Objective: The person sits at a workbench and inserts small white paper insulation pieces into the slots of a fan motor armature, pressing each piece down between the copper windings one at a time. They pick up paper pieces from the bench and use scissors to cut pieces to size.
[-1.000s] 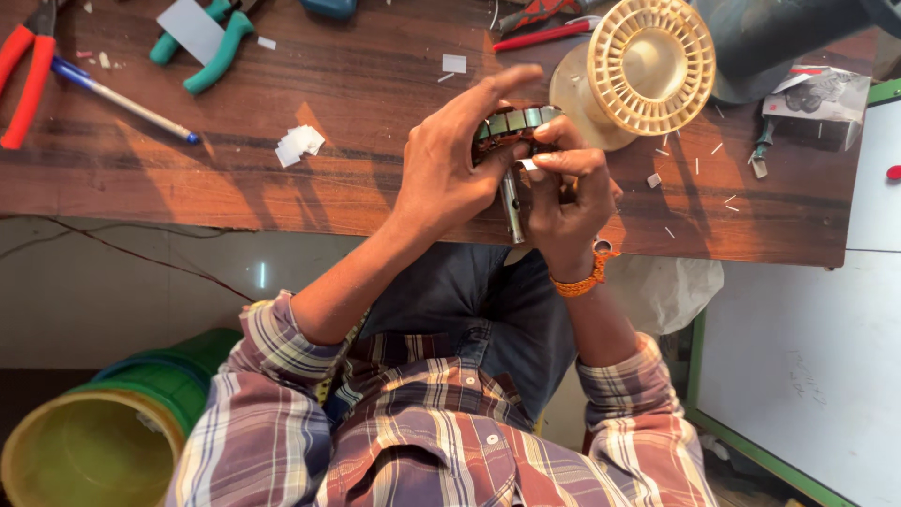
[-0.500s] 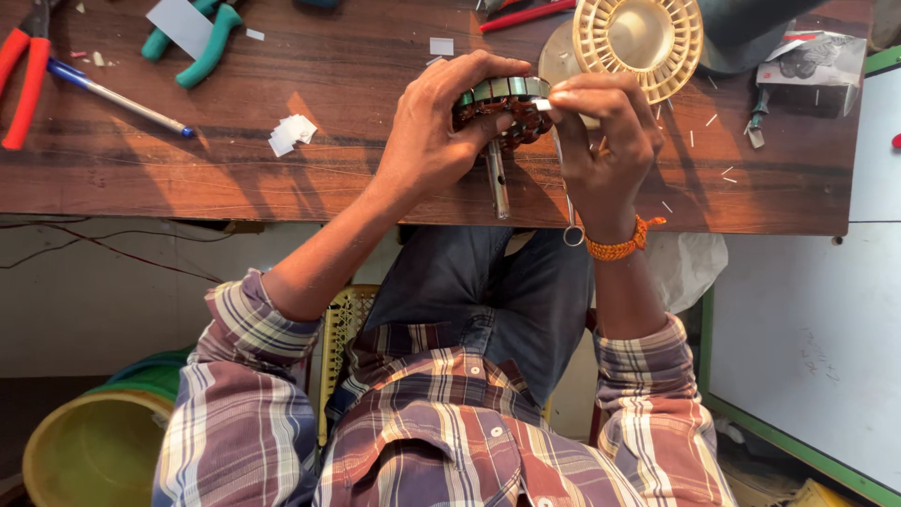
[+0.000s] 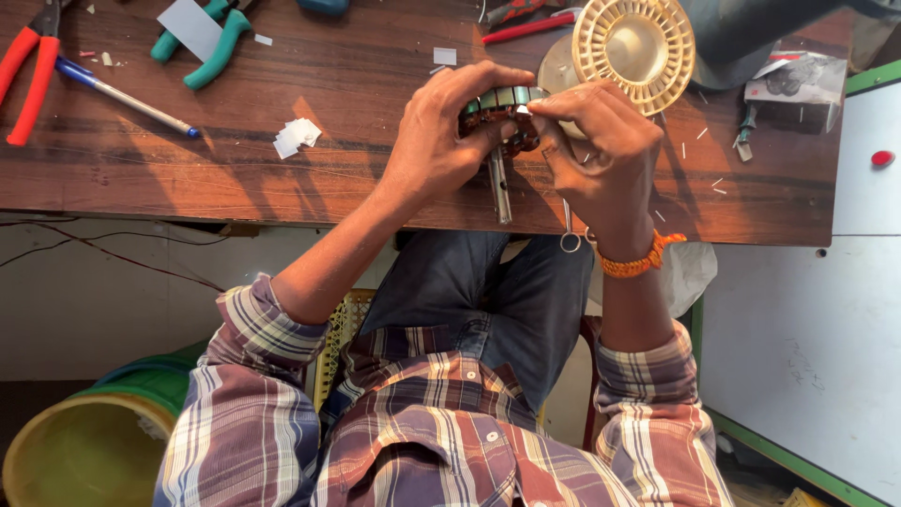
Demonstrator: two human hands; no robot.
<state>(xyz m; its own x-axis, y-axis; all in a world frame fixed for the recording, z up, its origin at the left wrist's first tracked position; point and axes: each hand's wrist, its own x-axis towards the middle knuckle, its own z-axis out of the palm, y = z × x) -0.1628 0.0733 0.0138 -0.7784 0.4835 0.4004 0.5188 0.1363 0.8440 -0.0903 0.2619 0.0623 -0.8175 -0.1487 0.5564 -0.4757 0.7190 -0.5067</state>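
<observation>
My left hand [image 3: 441,141] grips a round motor stator [image 3: 500,106] with copper windings and a metal shaft [image 3: 501,186] sticking out toward me. It hovers over the front part of the wooden workbench [image 3: 282,188]. My right hand [image 3: 601,150] pinches a small white strip at the stator's top edge, fingers closed on it. A thin metal tool with a ring end [image 3: 569,230] hangs below my right hand. An orange band sits on my right wrist [image 3: 638,263].
A cream ribbed fan cover [image 3: 633,42] lies just beyond my hands. Red-handled pliers [image 3: 33,75], a blue pen [image 3: 122,96], teal-handled pliers [image 3: 202,47] and white paper scraps [image 3: 296,136] lie to the left. A packet [image 3: 793,89] sits at right. A yellow-green bucket [image 3: 84,441] stands below.
Both hands with the stator shifted away from me and over the bench. My right hand moved from under the stator to its top edge.
</observation>
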